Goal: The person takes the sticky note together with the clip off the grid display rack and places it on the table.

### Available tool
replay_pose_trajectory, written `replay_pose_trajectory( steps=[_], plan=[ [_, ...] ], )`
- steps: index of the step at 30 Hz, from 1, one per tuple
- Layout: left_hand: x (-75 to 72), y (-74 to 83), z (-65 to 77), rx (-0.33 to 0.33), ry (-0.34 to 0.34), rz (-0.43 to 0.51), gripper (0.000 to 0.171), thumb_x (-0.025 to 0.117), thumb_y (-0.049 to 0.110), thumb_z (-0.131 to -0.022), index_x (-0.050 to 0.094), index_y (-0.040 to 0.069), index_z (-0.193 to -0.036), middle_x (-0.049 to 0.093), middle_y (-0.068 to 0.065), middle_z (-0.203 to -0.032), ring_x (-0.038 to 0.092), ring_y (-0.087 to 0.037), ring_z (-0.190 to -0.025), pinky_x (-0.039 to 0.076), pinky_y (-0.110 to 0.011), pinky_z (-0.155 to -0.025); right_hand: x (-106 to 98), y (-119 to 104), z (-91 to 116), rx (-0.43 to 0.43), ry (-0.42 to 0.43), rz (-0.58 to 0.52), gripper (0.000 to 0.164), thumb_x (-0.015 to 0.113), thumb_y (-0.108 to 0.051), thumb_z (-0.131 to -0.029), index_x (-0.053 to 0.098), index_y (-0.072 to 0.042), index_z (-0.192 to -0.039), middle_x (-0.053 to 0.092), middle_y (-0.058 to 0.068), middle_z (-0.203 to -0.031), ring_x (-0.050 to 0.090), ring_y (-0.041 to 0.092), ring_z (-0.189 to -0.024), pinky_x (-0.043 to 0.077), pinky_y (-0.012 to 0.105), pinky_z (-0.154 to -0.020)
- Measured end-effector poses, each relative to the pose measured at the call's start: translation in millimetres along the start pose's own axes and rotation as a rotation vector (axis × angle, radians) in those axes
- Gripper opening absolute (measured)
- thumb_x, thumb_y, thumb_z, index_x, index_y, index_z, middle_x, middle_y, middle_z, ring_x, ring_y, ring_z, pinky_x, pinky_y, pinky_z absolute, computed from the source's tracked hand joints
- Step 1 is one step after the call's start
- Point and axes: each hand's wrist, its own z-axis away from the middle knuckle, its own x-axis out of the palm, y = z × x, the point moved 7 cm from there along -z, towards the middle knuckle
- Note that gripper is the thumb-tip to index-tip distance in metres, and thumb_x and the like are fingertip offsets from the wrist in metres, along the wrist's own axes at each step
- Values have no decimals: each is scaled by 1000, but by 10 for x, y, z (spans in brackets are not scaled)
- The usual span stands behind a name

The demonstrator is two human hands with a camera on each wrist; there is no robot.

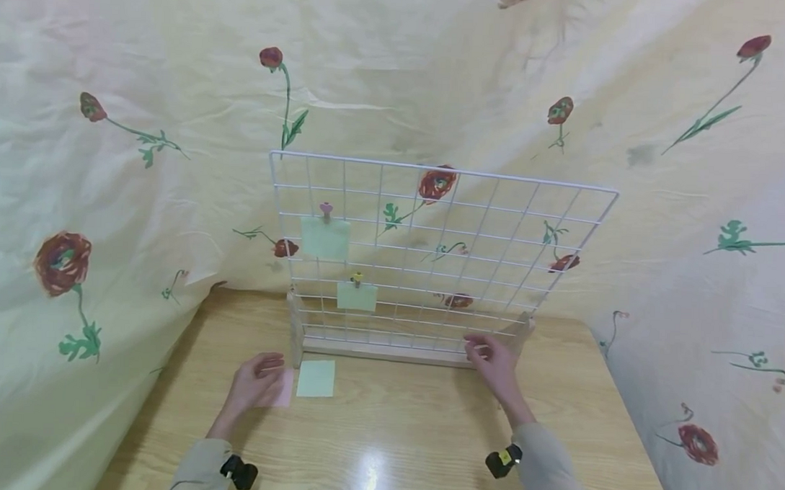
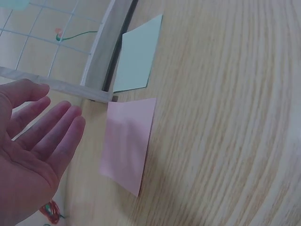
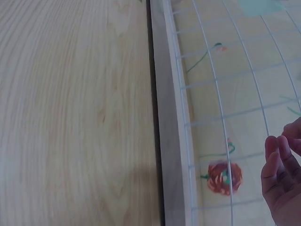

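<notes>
A white wire grid panel [image 1: 431,253] leans upright in a pale wooden base [image 1: 389,351]. A purple clip [image 1: 326,209] fixes a larger mint paper [image 1: 325,240] to it; below, a yellow clip [image 1: 357,278] holds a smaller one [image 1: 357,297]. My left hand [image 2: 35,141] hovers beside a pink paper square [image 2: 127,146], palm bare and fingers loosely bent. Next to that sheet lies a mint paper square [image 2: 138,59] on the table. At the grid's lower right is my right hand [image 1: 492,360], its fingers bent toward the thumb [image 3: 294,132]; nothing shows between them.
The light wooden table [image 1: 386,432] extends in front of the stand. Behind and at both sides hangs cream cloth [image 1: 160,215] with red flowers. A small black device [image 1: 238,472] sits on the left wrist and another [image 1: 504,461] on the right.
</notes>
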Motion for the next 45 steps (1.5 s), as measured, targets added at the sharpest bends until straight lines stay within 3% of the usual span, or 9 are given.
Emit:
replay_pose_trajectory(
  steps=[4, 8, 10, 22, 29, 37, 41, 45],
  plan=[
    [49, -2, -10, 12, -12, 2, 30, 60, -8, -90, 56, -13, -119, 61, -31, -114, 60, -43, -106, 53, -39, -89, 86, -106, -44, 13, -17, -8, 20, 60, 7, -89, 60, 13, -108, 63, 26, -97, 65, 36, -78, 52, 20, -65],
    [109, 8, -23, 62, -25, 27, 28, 60, -12, -88, 57, -15, -116, 61, -32, -111, 59, -45, -104, 53, -39, -88, 179, 19, -109, -14, -15, -2, 20, 63, 1, -90, 63, 8, -109, 64, 22, -100, 65, 26, -78, 54, 22, -68],
    [141, 16, -31, 83, -32, 32, 28, 60, -13, -87, 57, -15, -115, 61, -33, -110, 59, -46, -104, 53, -38, -88, 223, -16, -126, -26, -18, -2, 21, 63, 1, -90, 62, 9, -109, 64, 23, -101, 65, 28, -78, 54, 22, -67],
    [313, 139, -104, 73, -56, 51, 29, 61, -10, -88, 58, -13, -117, 62, -30, -112, 60, -43, -105, 53, -38, -89, 401, -99, -211, 36, -48, 29, 20, 63, -3, -90, 65, 0, -111, 65, 12, -98, 66, 24, -78, 54, 24, -60],
    [395, 184, -170, 72, -85, 43, 30, 62, -7, -90, 58, -9, -119, 62, -28, -114, 60, -40, -106, 52, -35, -90, 422, -227, -276, -32, -32, 25, 21, 64, -2, -90, 64, 5, -110, 67, 15, -98, 66, 26, -78, 56, 26, -68],
    [460, 305, -270, 106, -93, 47, 32, 62, -9, -88, 58, -10, -120, 64, -24, -111, 61, -37, -105, 53, -31, -88, 456, -323, -375, -11, -20, 6, 22, 64, -3, -90, 64, 3, -112, 66, 17, -103, 65, 24, -81, 55, 24, -68],
    [490, 368, -316, 106, -111, 48, 34, 61, -10, -88, 56, -9, -122, 62, -25, -114, 59, -38, -108, 52, -35, -91, 474, -438, -397, -34, -29, -20, 21, 63, 3, -90, 63, 6, -111, 65, 21, -102, 64, 30, -82, 53, 22, -69],
    [501, 424, -352, 97, -116, 26, 35, 61, -6, -90, 55, -9, -124, 61, -26, -118, 59, -38, -109, 51, -37, -92, 447, -702, -354, -54, -40, -19, 21, 61, 6, -90, 61, 9, -111, 63, 26, -102, 63, 36, -83, 52, 21, -69]
  ],
)
